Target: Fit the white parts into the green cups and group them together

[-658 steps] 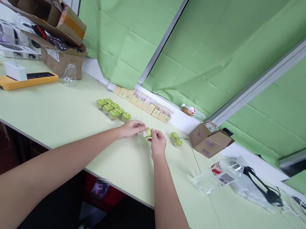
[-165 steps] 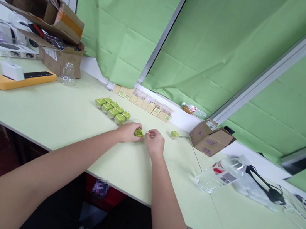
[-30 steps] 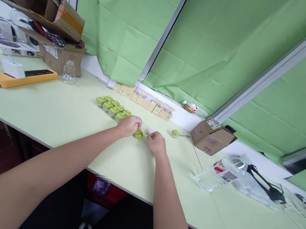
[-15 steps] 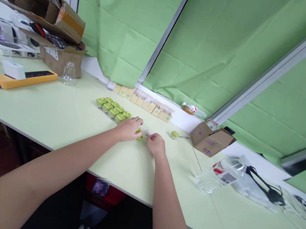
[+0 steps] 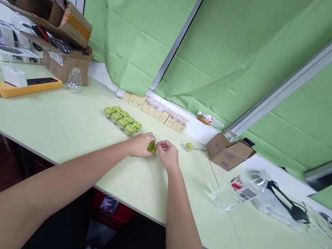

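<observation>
My left hand [image 5: 142,145] is closed around a small green lid-like piece [image 5: 152,147], whose darker hollow side faces up towards me. Close against its right edge, my right hand [image 5: 167,153] has thumb and fingers pinched together; what they hold, if anything, is too small to make out. Beyond and to the left, several small clear containers with green tops [image 5: 123,120] stand in close rows, with a small tab on top of each. A single green-topped container [image 5: 189,146] stands apart, to the right of my hands.
Small tan boxes [image 5: 155,109] line the back of the table by the window. A cardboard box [image 5: 228,150] and a large clear water bottle [image 5: 237,190] are on the right. An orange power strip [image 5: 35,86] and a clear jar [image 5: 74,80] are on the left.
The green piece has turned in my left hand and shows its hollow side. My right hand has moved slightly up and left, closer to the piece.
</observation>
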`<action>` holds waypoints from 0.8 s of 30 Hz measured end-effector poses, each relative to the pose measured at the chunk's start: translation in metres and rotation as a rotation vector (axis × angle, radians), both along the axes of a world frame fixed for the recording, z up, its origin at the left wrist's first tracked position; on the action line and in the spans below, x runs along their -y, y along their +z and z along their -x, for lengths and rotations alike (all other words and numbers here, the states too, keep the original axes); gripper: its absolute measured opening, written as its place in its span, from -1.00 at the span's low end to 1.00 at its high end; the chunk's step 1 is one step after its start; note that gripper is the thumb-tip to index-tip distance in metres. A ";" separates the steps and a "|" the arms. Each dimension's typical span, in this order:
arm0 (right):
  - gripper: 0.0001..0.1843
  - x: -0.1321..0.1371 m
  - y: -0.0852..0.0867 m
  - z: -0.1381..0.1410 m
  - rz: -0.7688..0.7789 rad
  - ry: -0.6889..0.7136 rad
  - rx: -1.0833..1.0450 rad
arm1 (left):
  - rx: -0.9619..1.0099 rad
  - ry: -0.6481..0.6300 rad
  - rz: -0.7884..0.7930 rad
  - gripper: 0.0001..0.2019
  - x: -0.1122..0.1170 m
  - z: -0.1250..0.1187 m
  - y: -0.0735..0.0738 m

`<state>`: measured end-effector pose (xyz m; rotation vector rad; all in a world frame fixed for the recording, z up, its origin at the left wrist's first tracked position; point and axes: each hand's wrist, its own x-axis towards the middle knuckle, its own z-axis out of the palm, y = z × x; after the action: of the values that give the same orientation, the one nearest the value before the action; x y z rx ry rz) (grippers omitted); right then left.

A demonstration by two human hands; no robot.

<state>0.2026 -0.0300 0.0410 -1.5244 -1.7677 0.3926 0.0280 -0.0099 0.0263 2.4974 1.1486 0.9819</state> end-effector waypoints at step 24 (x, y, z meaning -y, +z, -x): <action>-0.77 0.004 -0.007 0.017 -0.006 0.000 -0.072 | 0.212 -0.112 -0.079 -0.68 -0.003 -0.013 -0.010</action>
<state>0.1860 -0.0343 0.0342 -1.4872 -1.7121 0.4363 0.0407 -0.0068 0.0159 2.4152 0.9127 1.2471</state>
